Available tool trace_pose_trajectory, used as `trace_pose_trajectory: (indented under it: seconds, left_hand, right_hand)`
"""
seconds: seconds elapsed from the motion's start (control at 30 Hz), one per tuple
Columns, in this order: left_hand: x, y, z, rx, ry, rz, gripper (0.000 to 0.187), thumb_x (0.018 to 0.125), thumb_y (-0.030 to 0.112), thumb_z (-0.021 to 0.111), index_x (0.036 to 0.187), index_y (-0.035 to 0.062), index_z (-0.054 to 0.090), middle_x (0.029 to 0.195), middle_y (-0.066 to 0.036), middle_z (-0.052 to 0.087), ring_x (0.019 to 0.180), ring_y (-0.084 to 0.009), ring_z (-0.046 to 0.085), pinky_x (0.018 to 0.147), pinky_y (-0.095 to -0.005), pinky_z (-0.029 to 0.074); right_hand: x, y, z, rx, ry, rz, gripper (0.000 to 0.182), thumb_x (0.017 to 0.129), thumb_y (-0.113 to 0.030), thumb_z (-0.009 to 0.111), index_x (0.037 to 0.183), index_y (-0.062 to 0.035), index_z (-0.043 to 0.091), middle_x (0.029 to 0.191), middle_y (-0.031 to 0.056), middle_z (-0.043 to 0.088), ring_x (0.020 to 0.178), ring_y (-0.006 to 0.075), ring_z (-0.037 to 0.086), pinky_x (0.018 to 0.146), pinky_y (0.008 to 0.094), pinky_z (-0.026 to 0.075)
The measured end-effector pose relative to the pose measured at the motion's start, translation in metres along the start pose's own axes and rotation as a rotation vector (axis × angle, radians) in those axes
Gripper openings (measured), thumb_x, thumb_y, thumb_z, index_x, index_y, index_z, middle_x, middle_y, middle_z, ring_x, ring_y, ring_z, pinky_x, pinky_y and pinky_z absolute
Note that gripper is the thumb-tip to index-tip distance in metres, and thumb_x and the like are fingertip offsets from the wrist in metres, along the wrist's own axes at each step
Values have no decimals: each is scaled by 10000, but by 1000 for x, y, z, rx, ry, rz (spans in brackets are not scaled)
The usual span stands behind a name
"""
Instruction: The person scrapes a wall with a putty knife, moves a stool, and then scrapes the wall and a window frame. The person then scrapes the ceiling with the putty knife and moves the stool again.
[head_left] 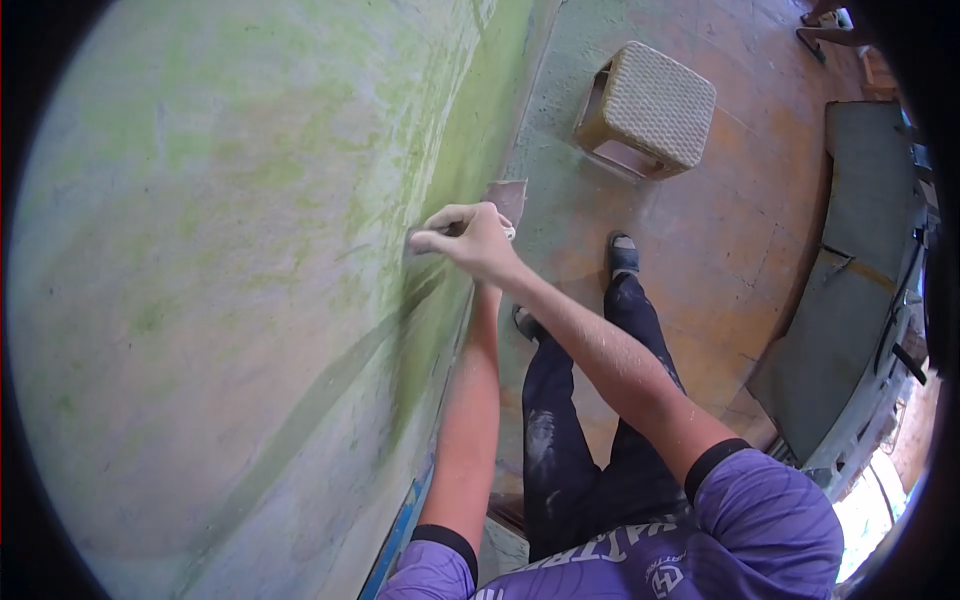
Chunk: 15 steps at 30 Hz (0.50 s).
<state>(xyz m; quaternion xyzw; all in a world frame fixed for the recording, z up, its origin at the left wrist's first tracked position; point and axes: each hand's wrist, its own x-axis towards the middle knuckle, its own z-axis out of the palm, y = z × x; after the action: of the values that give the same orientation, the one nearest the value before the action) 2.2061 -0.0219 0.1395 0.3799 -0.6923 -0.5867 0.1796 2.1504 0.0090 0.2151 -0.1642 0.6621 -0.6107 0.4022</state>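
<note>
A flat scraper blade [508, 200] is pressed edge-on against the green-stained wall [220, 250], angled low so its edge can bite the surface. The right hand [470, 240] covers its handle, fingers [440, 240] curled together around it, knuckles toward the wall. The left hand is hidden behind the right one, so I cannot tell how its fingers lie; its forearm [470, 420] runs up alongside the wall. Away from the wall, on the tiled floor [720, 230], stands one woven stool [650, 108]. Two shoes show, one blade, one stool.
</note>
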Motion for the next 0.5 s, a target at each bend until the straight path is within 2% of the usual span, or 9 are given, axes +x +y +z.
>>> trace_pose_trajectory:
  seconds: [0.13,0.17,0.3,0.43,0.47,0.5]
  left_hand:
    - [-7,-12,5,13,16,-30,360,948,199,600,1235,-9,536,1021,-47,644,921,-125,617,792,-286,490]
    - [-7,-12,5,7,19,-26,360,948,199,600,1235,-9,536,1020,-47,644,920,-125,617,792,-286,490]
    - [-10,5,5,-44,49,-3,361,948,203,599,1234,-9,537,1018,-47,645,917,-126,617,789,-287,491]
    - [-5,-3,17,-35,56,-4,362,948,206,598,1233,-9,537,1015,-48,645,913,-126,617,786,-289,491]
    - [-5,-9,19,-22,58,-9,362,948,206,598,1233,-9,538,1015,-48,646,912,-126,617,785,-289,491]
    - [-10,-12,18,-13,60,-20,362,948,207,598,1232,-9,538,1014,-48,646,912,-127,617,784,-289,491]
  right_hand:
    - [13,42,3,53,4,181,327,760,-357,784,851,-43,767,761,79,732,688,144,682,674,281,529]
    - [9,34,4,20,54,151,339,756,-361,785,865,-41,763,777,85,734,712,145,689,690,283,531]
    - [-10,-21,11,36,37,86,352,770,-358,777,894,-30,753,812,107,736,750,154,694,720,297,536]
    - [4,15,6,124,11,-23,308,799,-303,768,886,-9,749,797,109,736,719,146,687,698,293,535]
    - [10,30,1,8,12,-1,309,802,-295,770,879,3,748,796,111,737,710,140,684,682,277,529]
    - [10,37,0,28,-11,70,317,801,-297,771,873,11,746,791,108,736,711,135,680,677,275,526]
